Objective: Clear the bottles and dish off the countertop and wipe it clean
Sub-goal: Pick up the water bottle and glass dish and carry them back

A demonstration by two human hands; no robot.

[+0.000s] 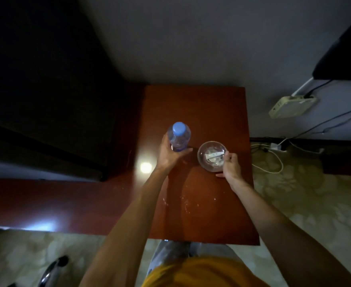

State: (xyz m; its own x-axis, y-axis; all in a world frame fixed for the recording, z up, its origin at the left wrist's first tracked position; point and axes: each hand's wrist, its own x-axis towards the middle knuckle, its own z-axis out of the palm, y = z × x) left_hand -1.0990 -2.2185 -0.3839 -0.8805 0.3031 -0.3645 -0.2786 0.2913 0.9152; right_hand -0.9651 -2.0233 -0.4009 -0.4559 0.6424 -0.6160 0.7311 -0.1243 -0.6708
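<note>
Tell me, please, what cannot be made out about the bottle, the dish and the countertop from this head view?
- Bottle: its base and any contact with the countertop, hidden by the left hand.
- Glass dish: whether it is lifted; the right hand covers its near rim. Its whitish contents are too blurred to identify.
- Pale specks on the countertop: too small and dim to identify.

Head view: worn on the person's head, wide-angle.
Facing: forward and steeply down onto the reddish-brown wooden counter (201, 112).
Nearness: arm's reach, both forearms in frame.
</note>
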